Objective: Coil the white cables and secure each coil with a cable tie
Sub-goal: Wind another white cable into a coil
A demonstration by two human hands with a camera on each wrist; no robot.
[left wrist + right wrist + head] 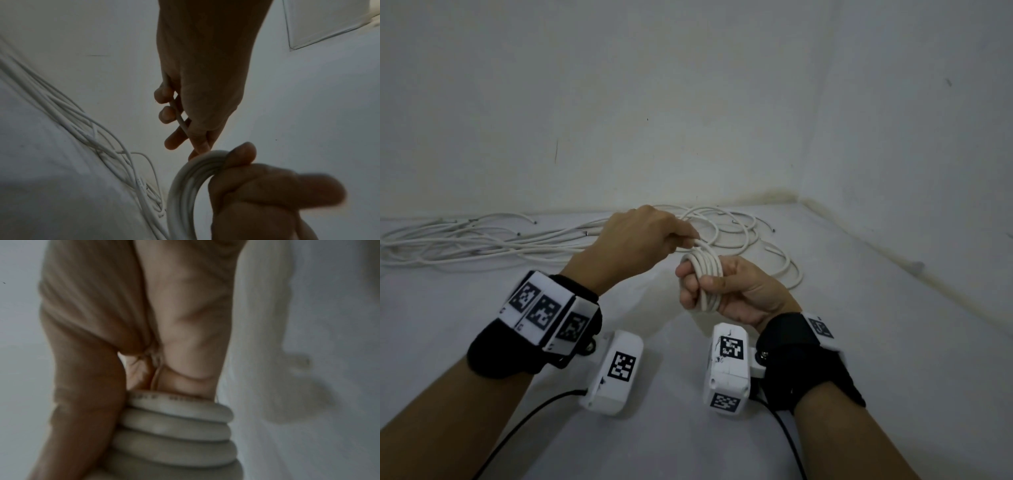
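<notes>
My right hand point(710, 283) grips a small coil of white cable point(705, 270), several turns stacked side by side, with the thumb pressed across them. In the right wrist view the coil's turns point(174, 426) fill the lower middle under the fingers point(82, 386). My left hand point(681, 238) is just above and left of the coil and pinches the free strand point(180, 120) that leads into the coil point(185, 186). That strand runs back to loose loops point(739, 229) on the white surface.
A long tangle of loose white cables point(482, 243) lies along the back wall to the left. More loops trail right of my right hand point(787, 270). The walls meet in a corner point(801, 198) at the back right. Black cords point(534, 411) hang from the wrist cameras.
</notes>
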